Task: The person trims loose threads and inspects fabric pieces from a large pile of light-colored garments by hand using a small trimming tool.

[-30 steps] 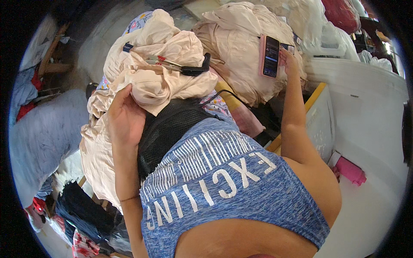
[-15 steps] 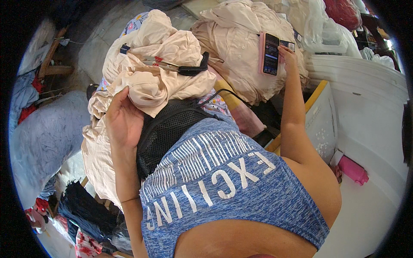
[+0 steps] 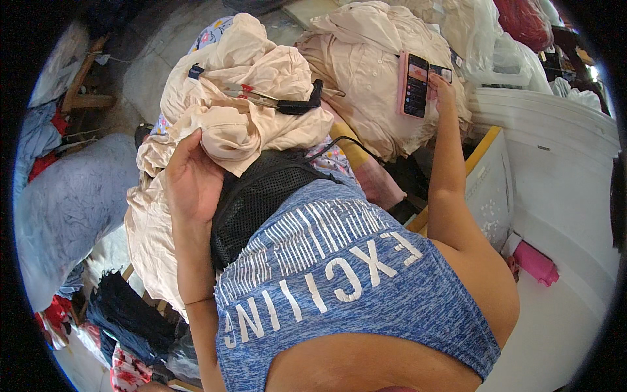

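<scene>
My left hand (image 3: 196, 183) is palm up at the near edge of a crumpled cream garment (image 3: 225, 134). Its thumb lies along the cloth and the other fingers are hidden under the folds, where it appears to hold the fabric. On the garment rests a metal tool like scissors (image 3: 302, 99), with a black handle and a red wrapping. Farther right, my stretched right hand (image 3: 444, 95) grips the right edge of a smartphone (image 3: 415, 88) in a pink case, with its screen lit. A small dark flap or card (image 3: 442, 73) shows beside the phone, above my fingers.
Behind the phone lies a larger heap of cream clothes (image 3: 366, 72). A black mesh piece (image 3: 261, 189) covers my lap. A white tub (image 3: 555, 150) with a pink roll (image 3: 535, 262) stands at right, below plastic bags (image 3: 503, 59). A bluish-grey bundle (image 3: 72, 215) sits at left.
The phone's screen content has changed, and the phone has shifted slightly right and down in view. My left hand stays at the cream garment.
</scene>
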`<state>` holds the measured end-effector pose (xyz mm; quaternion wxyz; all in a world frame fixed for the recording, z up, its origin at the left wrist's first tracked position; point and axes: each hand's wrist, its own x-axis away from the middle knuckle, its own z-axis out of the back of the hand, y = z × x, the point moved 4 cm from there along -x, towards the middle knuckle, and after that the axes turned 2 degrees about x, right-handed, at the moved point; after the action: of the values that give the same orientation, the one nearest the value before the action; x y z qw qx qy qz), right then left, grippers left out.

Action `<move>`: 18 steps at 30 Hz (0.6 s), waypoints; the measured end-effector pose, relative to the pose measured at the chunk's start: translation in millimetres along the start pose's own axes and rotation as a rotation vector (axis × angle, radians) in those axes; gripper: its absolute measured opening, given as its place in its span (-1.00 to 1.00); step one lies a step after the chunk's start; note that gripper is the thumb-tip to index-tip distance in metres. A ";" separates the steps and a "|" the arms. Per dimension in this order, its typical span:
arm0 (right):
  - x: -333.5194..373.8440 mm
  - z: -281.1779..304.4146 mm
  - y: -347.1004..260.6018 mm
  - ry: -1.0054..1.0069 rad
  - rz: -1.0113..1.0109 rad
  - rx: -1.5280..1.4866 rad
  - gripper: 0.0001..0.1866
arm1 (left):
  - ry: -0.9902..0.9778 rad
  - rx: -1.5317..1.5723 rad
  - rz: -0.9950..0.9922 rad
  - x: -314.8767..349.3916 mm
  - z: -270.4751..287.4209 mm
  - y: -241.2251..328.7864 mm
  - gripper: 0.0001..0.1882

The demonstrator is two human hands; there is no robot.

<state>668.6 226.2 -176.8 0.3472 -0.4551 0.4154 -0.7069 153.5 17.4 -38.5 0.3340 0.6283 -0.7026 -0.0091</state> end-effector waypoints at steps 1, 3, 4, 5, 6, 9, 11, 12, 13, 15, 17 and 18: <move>-1.6 2.3 1.4 0.002 0.008 -0.008 -0.79 | 0.000 -0.002 0.003 -0.4 0.1 -0.4 -0.62; -4.7 3.4 4.4 0.000 0.021 -0.024 -0.80 | 0.007 0.006 0.003 -0.5 -0.4 -0.8 -0.62; -3.2 2.0 3.6 -0.006 0.022 -0.037 -0.81 | 0.012 0.010 0.002 -0.2 -0.5 -0.8 -0.62; -0.3 0.3 2.4 -0.013 0.023 -0.050 -0.81 | 0.011 0.005 -0.004 0.0 -0.5 -0.5 -0.62; 2.4 -0.8 0.6 -0.017 0.024 -0.062 -0.82 | 0.008 0.000 -0.009 0.1 -0.4 -0.5 -0.62; -0.8 0.2 3.5 -0.015 0.039 -0.076 -0.82 | 0.002 0.001 -0.008 0.1 -0.6 -0.4 -0.61; -0.9 0.7 4.5 0.007 0.032 -0.068 -0.81 | 0.008 0.003 -0.008 -0.3 -0.4 -0.4 -0.61; -0.9 -0.4 4.7 0.015 0.028 -0.065 -0.81 | 0.018 0.001 -0.012 0.0 -0.5 -0.1 -0.61; -0.5 -1.1 3.4 0.033 0.048 -0.026 -0.80 | 0.028 0.000 -0.016 0.2 -0.7 0.3 -0.61; 1.6 -1.7 1.0 0.070 0.089 0.056 -0.80 | 0.024 0.005 -0.006 -0.1 -2.5 -0.3 -0.61; 3.3 -2.8 0.5 0.056 0.118 0.025 -0.79 | 0.023 0.007 -0.005 -0.6 -2.7 -0.9 -0.61; 4.8 -3.9 -0.1 0.049 0.132 0.009 -0.79 | 0.026 0.003 -0.011 -0.6 -3.0 -0.6 -0.61</move>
<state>663.3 223.2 -176.0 0.3848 -0.4079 0.4496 -0.6953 155.4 19.0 -36.7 0.3420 0.6328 -0.6947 -0.0017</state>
